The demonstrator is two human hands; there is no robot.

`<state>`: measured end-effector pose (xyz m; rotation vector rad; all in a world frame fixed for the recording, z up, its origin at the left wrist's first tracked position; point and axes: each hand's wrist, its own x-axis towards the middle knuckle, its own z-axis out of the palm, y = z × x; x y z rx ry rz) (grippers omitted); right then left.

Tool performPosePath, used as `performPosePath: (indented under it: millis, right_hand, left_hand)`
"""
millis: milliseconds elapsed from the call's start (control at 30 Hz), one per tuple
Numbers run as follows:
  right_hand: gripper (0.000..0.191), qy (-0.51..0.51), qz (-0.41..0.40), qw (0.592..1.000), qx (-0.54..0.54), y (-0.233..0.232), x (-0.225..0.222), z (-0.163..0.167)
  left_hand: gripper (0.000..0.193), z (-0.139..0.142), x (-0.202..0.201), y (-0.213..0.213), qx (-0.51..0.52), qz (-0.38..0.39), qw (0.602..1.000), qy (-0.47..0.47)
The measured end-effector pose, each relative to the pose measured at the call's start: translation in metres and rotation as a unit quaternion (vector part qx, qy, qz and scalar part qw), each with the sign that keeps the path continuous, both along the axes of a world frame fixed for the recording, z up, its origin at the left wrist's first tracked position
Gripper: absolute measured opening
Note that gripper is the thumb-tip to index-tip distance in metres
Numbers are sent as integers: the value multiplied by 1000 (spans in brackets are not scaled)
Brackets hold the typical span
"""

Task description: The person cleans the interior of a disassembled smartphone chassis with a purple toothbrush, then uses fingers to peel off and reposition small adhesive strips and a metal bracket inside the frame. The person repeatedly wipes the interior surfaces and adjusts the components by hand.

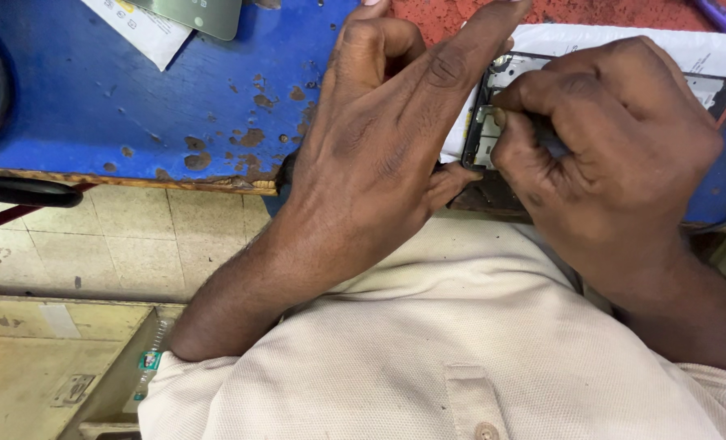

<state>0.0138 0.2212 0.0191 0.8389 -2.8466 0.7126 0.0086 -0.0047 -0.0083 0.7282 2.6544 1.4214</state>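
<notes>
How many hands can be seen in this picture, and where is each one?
2. The left hand rests on the blue table, steadying the opened phone. The right hand is over the phone, pinching a small dark tool. No others are in view.

Chipped blue painted wood bench [134, 106], matt cream cloth shirt [461, 350], white paper [689, 49]

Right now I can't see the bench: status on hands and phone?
Left hand braces the opened phone at its edge. Right hand pinches a small tool into it. Paper beneath; nothing in the way.
</notes>
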Motion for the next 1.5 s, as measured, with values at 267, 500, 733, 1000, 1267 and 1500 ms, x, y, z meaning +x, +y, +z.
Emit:
performPosePath:
  millis: [267, 500, 733, 1000, 1267, 1500]
  right_hand:
    - [18, 14, 0, 1000, 9, -2, -7, 1]
    - [19, 16, -17, 999, 24, -6, -6, 4]
    - [19, 12, -21, 1000, 13, -7, -8, 3]
    - [18, -2, -49, 999, 7, -11, -8, 6]
    - [17, 26, -53, 998, 19, -16, -9, 3]
    - [17, 36, -60, 997, 26, -15, -6, 0]
  left_hand:
    - [106, 4, -2, -2, 2, -8, 1000, -13]
    - [105, 4, -2, -2, 4, -9, 1000, -11]
    - [105, 5, -2, -2, 9, -8, 1000, -6]
    - [105, 7, -4, 0, 8, -5, 1000, -11]
    - [106, 7, -4, 0, 9, -6, 1000, -12]
    - [106, 7, -3, -1, 11, -7, 1000, -12]
